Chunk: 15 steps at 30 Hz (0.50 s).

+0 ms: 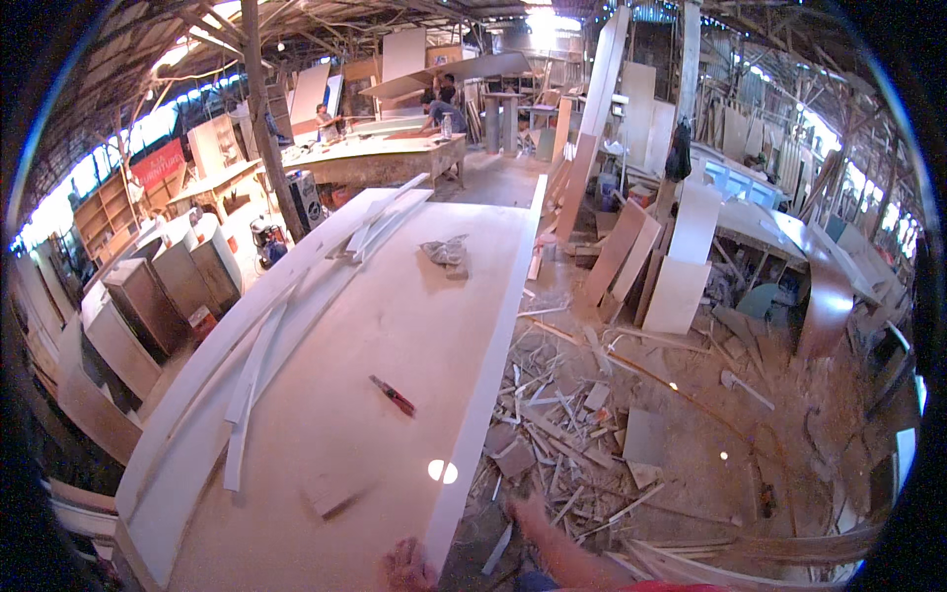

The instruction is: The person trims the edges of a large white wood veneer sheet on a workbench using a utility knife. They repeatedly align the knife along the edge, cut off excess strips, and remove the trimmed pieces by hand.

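Note:
My left hand (409, 565) rests on the large pale panel (345, 335) by its near right edge, with the fingers laid on the surface and nothing seen in them. Past that edge, my right hand (530, 515) reaches down over the scrap wood pile (543, 424) on the floor; its fingers are blurred, and I cannot see whether they hold anything. A red-handled pair of pliers (395, 397) lies mid-panel. Nearer me is a small flat wood piece (330, 498). A clear plastic bag (446, 253) sits farther up. Long pale wood strips (258, 365) lie along the left side.
Cabinet carcasses (163, 296) stand at the left. Boards (681, 286) lean at the right, with a hose or cord (681, 385) across the dusty floor. Beyond the panel, two people (441, 109) are at a long workbench (385, 158). A post (266, 118) rises at left.

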Motion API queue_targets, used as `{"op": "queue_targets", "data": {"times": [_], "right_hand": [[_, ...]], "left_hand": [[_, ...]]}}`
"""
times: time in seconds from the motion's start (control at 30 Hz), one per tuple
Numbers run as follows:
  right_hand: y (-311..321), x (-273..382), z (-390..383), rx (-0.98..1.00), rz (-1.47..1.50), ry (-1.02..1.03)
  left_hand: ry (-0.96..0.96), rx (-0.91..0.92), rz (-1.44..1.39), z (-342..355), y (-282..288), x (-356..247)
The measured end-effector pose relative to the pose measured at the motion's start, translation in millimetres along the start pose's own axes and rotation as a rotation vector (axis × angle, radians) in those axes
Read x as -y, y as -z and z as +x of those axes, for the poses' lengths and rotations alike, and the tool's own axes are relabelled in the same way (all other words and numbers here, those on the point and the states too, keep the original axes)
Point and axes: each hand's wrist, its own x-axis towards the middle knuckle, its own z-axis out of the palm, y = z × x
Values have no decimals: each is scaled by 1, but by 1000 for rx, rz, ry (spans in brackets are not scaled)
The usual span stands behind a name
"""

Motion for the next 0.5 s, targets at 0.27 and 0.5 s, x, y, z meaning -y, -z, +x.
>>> {"op": "queue_targets", "data": {"times": [0.27,0.5], "right_hand": [[-102,431,-110,220,155,799],[-113,407,-138,227,167,778]], "left_hand": [[12,16,114,-26,-4,7],[46,-82,-52,-20,7,-1]]}}
